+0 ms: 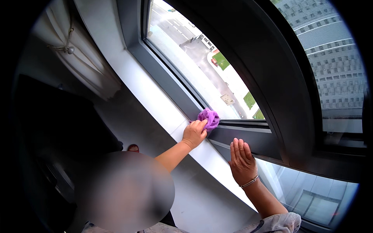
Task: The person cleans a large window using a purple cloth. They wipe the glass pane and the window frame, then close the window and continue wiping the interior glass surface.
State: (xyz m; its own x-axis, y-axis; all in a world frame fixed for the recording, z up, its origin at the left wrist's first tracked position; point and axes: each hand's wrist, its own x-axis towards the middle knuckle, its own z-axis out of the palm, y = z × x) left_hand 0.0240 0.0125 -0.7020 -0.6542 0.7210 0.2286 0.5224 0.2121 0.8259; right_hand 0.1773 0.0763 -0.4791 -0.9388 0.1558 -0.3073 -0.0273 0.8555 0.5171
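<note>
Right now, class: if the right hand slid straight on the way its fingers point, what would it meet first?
The right hand lies flat with fingers pointing up the dark window frame; it would probably meet the horizontal frame bar first, though depth is unclear.

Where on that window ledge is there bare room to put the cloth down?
The white sill is bare from the left hand back to the curtain. It is crowded where the purple cloth meets the dark frame beside the right hand.

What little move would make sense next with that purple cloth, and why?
Probably slide the purple cloth rightward along the dark window frame: the left hand presses it at the frame's corner, and the right hand rests flat on the frame beyond.
</note>
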